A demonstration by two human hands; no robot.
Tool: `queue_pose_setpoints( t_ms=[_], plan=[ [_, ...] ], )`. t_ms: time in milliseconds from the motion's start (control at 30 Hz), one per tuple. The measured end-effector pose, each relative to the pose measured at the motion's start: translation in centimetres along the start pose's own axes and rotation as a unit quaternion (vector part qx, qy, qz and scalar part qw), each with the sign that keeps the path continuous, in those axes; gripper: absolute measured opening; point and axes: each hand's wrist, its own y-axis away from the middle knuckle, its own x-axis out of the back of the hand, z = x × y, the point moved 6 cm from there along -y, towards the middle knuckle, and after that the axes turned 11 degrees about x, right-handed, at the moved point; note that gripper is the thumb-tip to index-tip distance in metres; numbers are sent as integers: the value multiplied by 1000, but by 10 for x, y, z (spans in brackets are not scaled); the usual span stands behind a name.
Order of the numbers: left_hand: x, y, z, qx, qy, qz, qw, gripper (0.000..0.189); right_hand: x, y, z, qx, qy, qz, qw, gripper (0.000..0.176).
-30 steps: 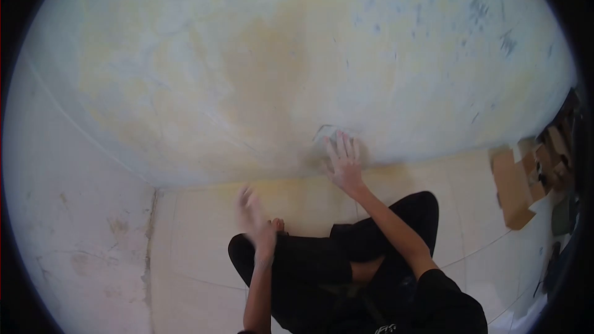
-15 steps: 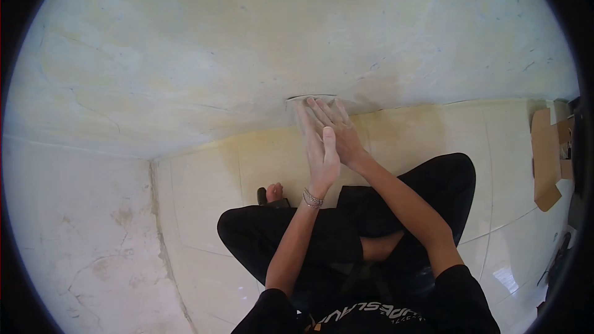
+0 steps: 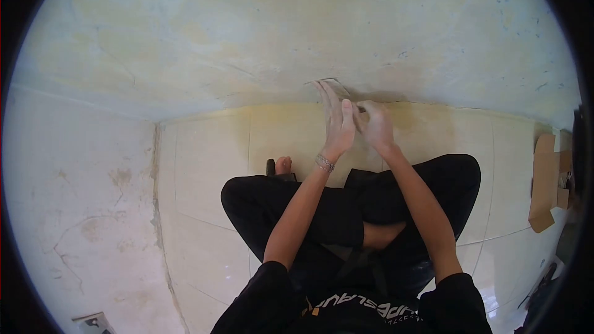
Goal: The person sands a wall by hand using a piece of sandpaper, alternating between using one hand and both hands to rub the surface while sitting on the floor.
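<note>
The right hand has moved back from the square patch low on the wall; its fingers bend, and I cannot tell if they hold anything; the left hand is flat, fingers straight, tips at the patch; a bracelet rings its wrist.

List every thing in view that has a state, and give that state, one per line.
Left hand: open, fingers extended
Right hand: fingers bent; grip unclear
Flat pale piece: at the front wall, partly hidden
Front wall: blotchy, blue-flecked
Side wall: stained, cracked
Bracelet: worn, left wrist
Cardboard box: open
</note>
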Motion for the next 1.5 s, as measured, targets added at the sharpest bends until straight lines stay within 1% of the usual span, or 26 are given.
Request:
queue_pose_setpoints(
  t_ms=[33,67,133,167,267,367,467,533,567,633,667,733,833,867,933,1000,1100,1167,1233,1267,1333,1400,1467,1500],
  plan=[
    [-2,-1,-5,-7,-29,6,1000,74,1,0,7,-69,-41,15,997,19],
    [-5,-1,-11,-14,-58,12,998,74,-1,2,14,-96,-62,21,993,20],
    [-4,-2,-30,43,-68,32,996,76,-7,3,28,-145,-104,33,983,24],
    [-4,-2,-40,73,-74,42,994,76,-8,2,27,-141,-102,29,984,24],
    [13,-18,-68,163,66,83,981,79,-12,1,21,-125,-103,13,987,25],
    [15,-17,-67,181,125,73,973,81,-16,-2,17,-106,-119,-7,987,25],
    [17,-17,-64,194,172,88,962,81,-17,-1,16,-105,-123,-21,987,25],
    [13,-12,-63,228,318,36,919,80,-17,-4,17,-104,-126,-19,986,25],
    [10,-8,-58,244,388,10,889,80,-17,-5,16,-102,-127,-12,987,25],
    [14,-5,-42,230,464,7,855,80,-18,-7,15,-99,-127,2,987,25],
    [15,-3,-34,223,501,6,836,80,-20,-8,15,-82,-106,16,991,25],
    [13,1,-17,212,507,-8,835,78,-24,-9,15,-45,-65,41,996,24],
    [3,7,-9,197,497,-36,844,73,-29,-11,15,-52,-51,59,996,23],
    [-3,9,-8,192,490,-46,849,72,-30,-12,18,-93,-70,46,992,23],
    [-12,13,-4,181,417,-77,887,70,-25,-17,23,-171,-107,12,979,23],
    [-11,16,3,156,350,-64,921,70,-12,-25,15,-117,-75,48,989,21],
    [-10,24,22,103,252,7,962,70,-2,-25,4,-27,-55,80,995,16],
    [-5,26,35,68,182,47,980,71,0,-24,-9,40,-37,80,995,13],
    [8,16,38,33,181,75,980,72,0,-23,-26,111,-5,65,992,12],
    [16,9,37,15,180,89,980,72,-2,-25,-32,128,-9,70,989,12],
    [30,-9,26,26,276,81,957,75,-8,-27,-49,162,-18,79,983,14],
    [33,-11,21,13,291,71,954,76,-10,-27,-55,147,-25,74,986,15],
    [31,-7,21,-22,224,59,973,76,-10,-28,-58,134,-34,81,987,16],
    [26,-7,11,-4,224,64,972,76,-11,-27,-56,129,-40,89,987,16]
  ],
)
